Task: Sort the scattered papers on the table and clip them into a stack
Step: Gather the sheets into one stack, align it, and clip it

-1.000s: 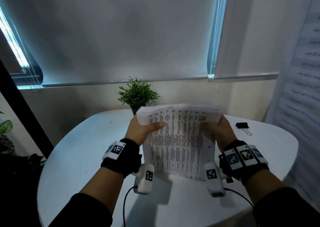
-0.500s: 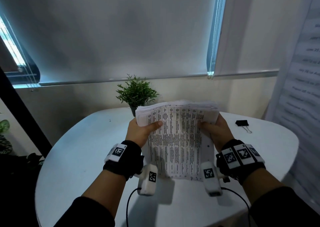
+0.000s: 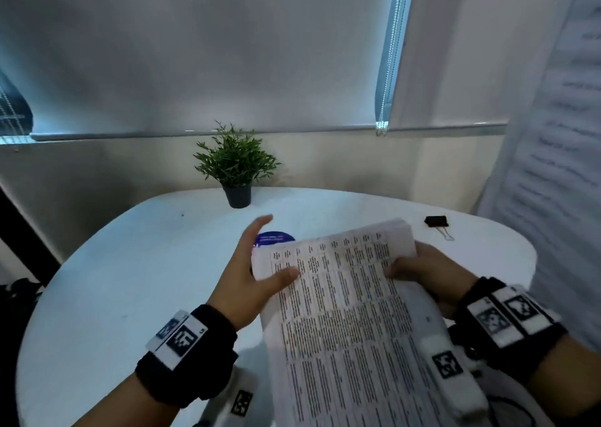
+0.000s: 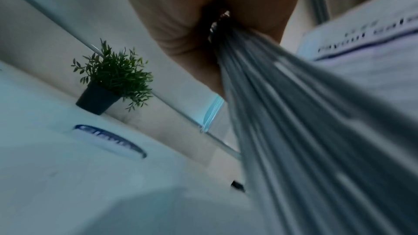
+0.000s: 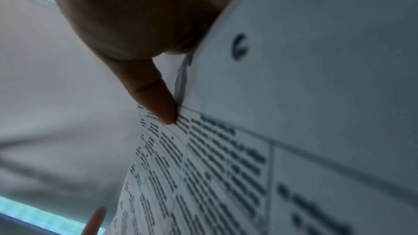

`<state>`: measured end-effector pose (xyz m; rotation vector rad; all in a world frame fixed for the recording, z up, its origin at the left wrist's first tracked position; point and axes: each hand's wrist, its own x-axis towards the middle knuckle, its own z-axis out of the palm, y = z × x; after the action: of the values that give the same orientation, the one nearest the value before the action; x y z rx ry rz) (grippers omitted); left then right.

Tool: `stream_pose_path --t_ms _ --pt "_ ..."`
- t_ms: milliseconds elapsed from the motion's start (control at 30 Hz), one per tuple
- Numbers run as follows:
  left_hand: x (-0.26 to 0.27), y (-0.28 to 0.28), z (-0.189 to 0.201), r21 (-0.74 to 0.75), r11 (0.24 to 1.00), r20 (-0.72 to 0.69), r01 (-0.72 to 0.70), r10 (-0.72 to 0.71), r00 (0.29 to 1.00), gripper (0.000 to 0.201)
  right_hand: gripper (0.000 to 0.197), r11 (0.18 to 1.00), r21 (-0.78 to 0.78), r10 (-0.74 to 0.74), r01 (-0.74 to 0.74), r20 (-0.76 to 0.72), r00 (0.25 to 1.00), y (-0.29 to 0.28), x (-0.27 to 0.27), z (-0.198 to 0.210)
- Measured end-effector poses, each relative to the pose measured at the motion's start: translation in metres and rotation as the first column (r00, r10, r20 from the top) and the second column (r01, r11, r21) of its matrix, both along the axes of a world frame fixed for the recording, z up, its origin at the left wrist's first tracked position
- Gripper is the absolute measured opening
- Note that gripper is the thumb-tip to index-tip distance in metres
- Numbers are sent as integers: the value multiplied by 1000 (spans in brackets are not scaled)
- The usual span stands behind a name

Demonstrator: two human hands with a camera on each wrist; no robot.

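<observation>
We hold a thick stack of papers in the air above the near side of the white table. The top page is full of small print in boxes. The stack tips, with its far edge up and its near edge low by our wrists.

Our right hand grips the right edge of the stack near the far corner. The thumb lies on the top page and the other fingers go under, so this hand is closed on the papers. In the right wrist view a fingertip presses on the printed page.

Our left hand is at the left edge. Its thumb rests on the top page and its fingers point straight out, away from us, beside the far left corner. In the left wrist view the loose page edges fan out from between the thumb and the palm. So this hand is mostly spread out, with the pages tucked in by the thumb.

A black binder clip lies on the table past our right hand, near the right rim and apart from the papers. A small potted plant stands at the far rim. A round blue sticker shows just past the stack's far left corner. The left part of the table is bare white.
</observation>
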<state>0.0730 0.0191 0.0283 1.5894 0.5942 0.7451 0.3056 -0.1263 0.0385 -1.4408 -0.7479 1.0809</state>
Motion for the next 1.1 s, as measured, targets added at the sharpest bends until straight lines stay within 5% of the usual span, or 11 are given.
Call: stream_pose_path --t_ms 100,300,400,533,733,800,867,967,1100 --pt "5 0 -24 -12 999 -120 -30 28 992 33 50 993 -119 -11 13 16 1000 0 -1 -26" --pt "24 12 -58 -115 986 -233 -120 91 968 26 70 960 -278 -11 30 70 998 11 3 -53" --pt "25 16 -73 -269 955 -209 -123 67 976 54 69 952 -306 12 7 57 998 16 8 -62" --pt "22 21 -82 -522 853 -223 9 -146 964 95 56 954 -299 9 -6 9 1000 19 14 -68" --pt "25 20 -88 -324 944 -359 -66 -58 931 88 55 929 -353 117 -114 -12 993 18 21 -74" --pt "26 20 -89 -254 963 -346 -90 -4 938 72 57 892 -420 219 -165 83 972 20 43 -72" --pt "25 19 -88 -218 972 -308 -85 14 951 73 55 862 -507 185 -21 274 944 35 82 -62" --pt "24 18 -89 -214 973 -294 -83 17 956 78 56 736 -546 168 400 720 673 58 167 -50" --pt "23 16 -91 -217 972 -256 -88 30 966 79 67 487 -691 632 534 701 330 68 249 -80"
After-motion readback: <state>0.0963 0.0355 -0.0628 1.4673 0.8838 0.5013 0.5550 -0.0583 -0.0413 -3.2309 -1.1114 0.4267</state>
